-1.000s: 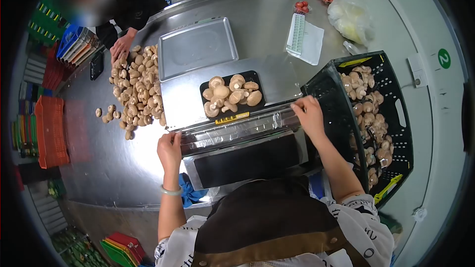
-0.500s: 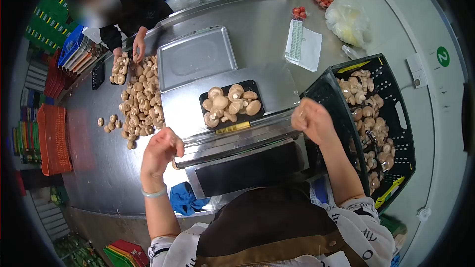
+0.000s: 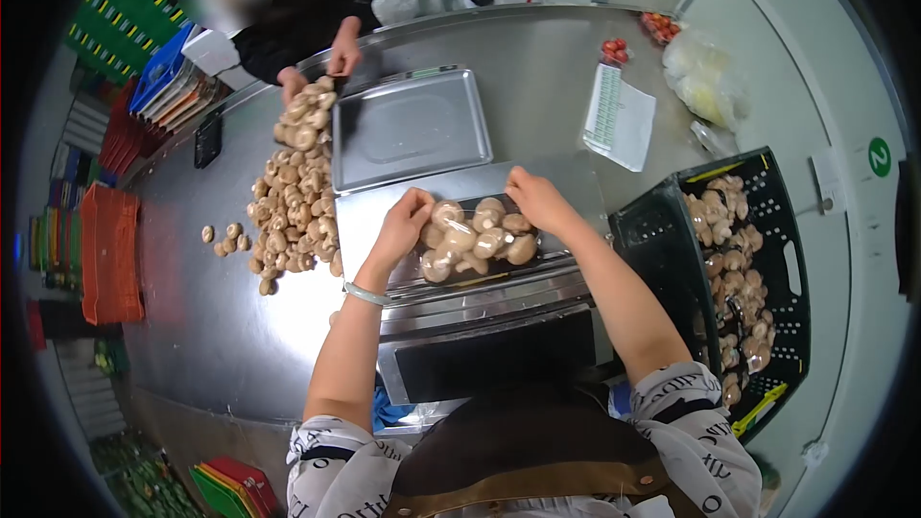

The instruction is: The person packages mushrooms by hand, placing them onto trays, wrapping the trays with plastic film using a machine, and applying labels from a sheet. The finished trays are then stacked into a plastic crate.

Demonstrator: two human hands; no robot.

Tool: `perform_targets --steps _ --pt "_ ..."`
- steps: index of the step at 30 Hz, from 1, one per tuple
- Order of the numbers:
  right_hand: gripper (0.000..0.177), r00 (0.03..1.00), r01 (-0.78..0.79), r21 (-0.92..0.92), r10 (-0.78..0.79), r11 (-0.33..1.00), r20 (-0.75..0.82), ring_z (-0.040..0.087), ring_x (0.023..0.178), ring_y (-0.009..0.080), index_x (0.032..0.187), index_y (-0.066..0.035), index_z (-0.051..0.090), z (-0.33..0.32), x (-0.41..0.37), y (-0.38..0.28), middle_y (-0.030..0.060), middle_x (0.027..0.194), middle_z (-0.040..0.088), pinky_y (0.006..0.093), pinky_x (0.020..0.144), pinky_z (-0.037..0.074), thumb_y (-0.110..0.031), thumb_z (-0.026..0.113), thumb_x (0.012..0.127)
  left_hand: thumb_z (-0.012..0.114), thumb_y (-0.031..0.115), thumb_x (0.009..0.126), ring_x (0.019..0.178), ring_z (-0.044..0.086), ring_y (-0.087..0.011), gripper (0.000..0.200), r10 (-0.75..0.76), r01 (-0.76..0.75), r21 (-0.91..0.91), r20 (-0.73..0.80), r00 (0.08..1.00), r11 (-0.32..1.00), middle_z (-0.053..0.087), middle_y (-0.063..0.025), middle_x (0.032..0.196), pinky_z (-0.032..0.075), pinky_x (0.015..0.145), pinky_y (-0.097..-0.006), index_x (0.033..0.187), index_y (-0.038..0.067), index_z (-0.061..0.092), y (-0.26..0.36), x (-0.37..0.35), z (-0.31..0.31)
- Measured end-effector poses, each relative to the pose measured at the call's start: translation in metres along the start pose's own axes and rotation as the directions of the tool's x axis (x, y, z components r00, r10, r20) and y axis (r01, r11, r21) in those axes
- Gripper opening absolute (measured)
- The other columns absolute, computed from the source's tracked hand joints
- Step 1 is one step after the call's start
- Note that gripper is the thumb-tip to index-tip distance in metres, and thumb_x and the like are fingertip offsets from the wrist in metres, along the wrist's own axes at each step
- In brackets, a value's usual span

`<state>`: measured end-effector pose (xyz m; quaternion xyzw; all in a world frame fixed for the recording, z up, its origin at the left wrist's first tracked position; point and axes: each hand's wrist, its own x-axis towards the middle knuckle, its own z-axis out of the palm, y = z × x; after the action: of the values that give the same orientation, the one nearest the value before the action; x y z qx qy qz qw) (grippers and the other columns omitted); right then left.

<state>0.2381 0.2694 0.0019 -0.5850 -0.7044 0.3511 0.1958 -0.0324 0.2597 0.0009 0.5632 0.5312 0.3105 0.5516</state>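
- Desk (image 3: pixel 201 326): bare metal, broad, fills the middle of the frame.
- Black crate (image 3: pixel 662 249): right side of frame, tilted; packs of mushrooms inside.
- Co-worker (image 3: pixel 312 10): upper left, dark sleeves, both hands at a cluster of mushrooms above the heap.
- Wrapping machine (image 3: pixel 489 364): lower centre, dark panel facing the wearer.
- Metal tray (image 3: pixel 413 129): upper centre, flat, nothing seen in it.
- Loose mushroom heap (image 3: pixel 297 211): left of centre, touching or nearly touching the metal tray's left side; a few strays farther left.
- Black tray (image 3: pixel 501 270): centre of frame, just above the machine, loaded with brown mushrooms (image 3: pixel 487 243); clear film (image 3: pixel 467 225) shines over them.
- Left hand (image 3: pixel 403 225): left edge of the black tray, fingers bent, pinching film.
- Right hand (image 3: pixel 537 200): upper right corner of same tray, fingers bent, pinching film.
- Paper sheet (image 3: pixel 638 120): upper right.
- Red fruit (image 3: pixel 614 51): just above the sheet.
- Pale bracelet (image 3: pixel 367 294): around left wrist.
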Motion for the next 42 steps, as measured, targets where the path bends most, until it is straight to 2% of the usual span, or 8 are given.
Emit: perform_targets --steps 6,10,18,24,28,32,40,42 --pt "0.045 0.957 -0.147 0.174 0.095 0.974 0.274 0.061 0.08 0.0285 0.099 0.001 0.064 -0.008 -0.044 0.002 0.0167 0.085 0.064 0.0358 0.073 0.047 -0.042 0.063 0.087 0.053 0.025 0.096 0.08 0.057 -0.0204 0.031 -0.074 0.058 0.158 0.099 0.992 0.986 0.064 -0.0107 0.086 0.045 0.077 -0.0306 0.097 -0.004 0.065 0.003 -0.048 0.002" --pt "0.039 0.966 0.197 0.117 -0.172 0.973 -0.195 0.062 0.074 0.0333 0.096 0.003 0.064 0.004 -0.085 -0.006 0.0189 0.078 0.064 0.0378 0.067 0.047 -0.036 0.058 0.092 0.051 0.024 0.096 0.068 0.055 -0.028 0.031 0.129 -0.113 0.286 -0.037 0.991 0.951 0.06 -0.0182 0.076 0.044 0.067 -0.0362 0.09 -0.005 0.062 0.011 -0.079 0.014" --pt "0.03 0.991 0.023 0.342 0.025 0.939 -0.134 0.041 0.061 0.0087 0.089 0.0 0.057 -0.052 -0.162 -0.088 0.0037 0.062 0.047 0.0282 0.056 0.038 -0.029 0.052 0.096 0.053 0.017 0.096 0.057 0.044 -0.0155 0.027 0.212 -0.16 0.256 -0.188 0.959 0.953 0.05 -0.0113 0.062 0.039 0.055 -0.0318 0.085 -0.006 0.06 0.106 -0.169 0.024" --pt "0.04 0.989 -0.148 0.332 0.149 0.932 0.024 0.06 0.07 0.034 0.093 0.004 0.06 -0.001 -0.228 -0.055 0.0206 0.076 0.062 0.0393 0.068 0.046 -0.035 0.053 0.095 0.055 0.027 0.096 0.063 0.045 -0.0097 0.037 -0.223 0.222 -0.031 -0.057 0.973 0.975 0.056 -0.0075 0.065 0.041 0.058 -0.0307 0.091 -0.008 0.064 0.025 -0.222 0.051" --pt "0.042 0.968 -0.203 0.293 0.236 0.934 -0.082 0.061 0.085 0.0439 0.094 0.004 0.061 0.062 -0.243 -0.003 0.0251 0.083 0.064 0.046 0.073 0.047 -0.038 0.056 0.092 0.059 0.027 0.093 0.061 0.056 -0.0334 0.035 -0.108 0.153 0.39 -0.135 0.985 0.908 0.059 -0.0224 0.069 0.044 0.06 -0.0378 0.079 -0.005 0.062 -0.032 -0.214 0.079" --pt "0.041 0.883 -0.384 0.301 0.443 0.873 -0.158 0.064 0.075 0.0373 0.088 0.003 0.061 0.083 -0.259 0.022 0.0222 0.076 0.064 0.0414 0.067 0.049 -0.039 0.061 0.089 0.062 0.024 0.09 0.07 0.063 -0.0361 0.026 0.113 0.044 0.526 -0.264 0.958 0.85 0.065 -0.0188 0.077 0.048 0.062 -0.0399 0.086 -0.001 0.063 -0.061 -0.226 0.091" --pt "0.019 0.822 -0.188 0.713 0.506 0.676 -0.262 0.052 0.058 0.0118 0.102 -0.003 0.051 0.101 -0.285 0.015 0.0037 0.068 0.057 0.0269 0.056 0.042 -0.013 0.062 0.09 0.057 0.007 0.093 0.06 0.041 -0.0066 0.013 -0.067 0.047 -0.055 -0.439 0.896 0.997 0.047 0.0004 0.073 0.037 0.053 -0.0228 0.098 0.004 0.045 -0.083 -0.263 0.087" --pt "0.014 0.842 -0.076 0.954 0.532 0.289 -0.094 0.034 0.047 0.0024 0.105 -0.006 0.05 0.061 -0.319 0.0 -0.0042 0.059 0.04 0.0203 0.042 0.024 -0.01 0.056 0.093 0.055 0.006 0.094 0.058 0.038 -0.0051 0.013 -0.02 -0.009 -0.062 -0.459 0.888 0.998 0.044 0.0019 0.073 0.034 0.053 -0.0211 0.097 0.006 0.042 -0.081 -0.26 0.075"
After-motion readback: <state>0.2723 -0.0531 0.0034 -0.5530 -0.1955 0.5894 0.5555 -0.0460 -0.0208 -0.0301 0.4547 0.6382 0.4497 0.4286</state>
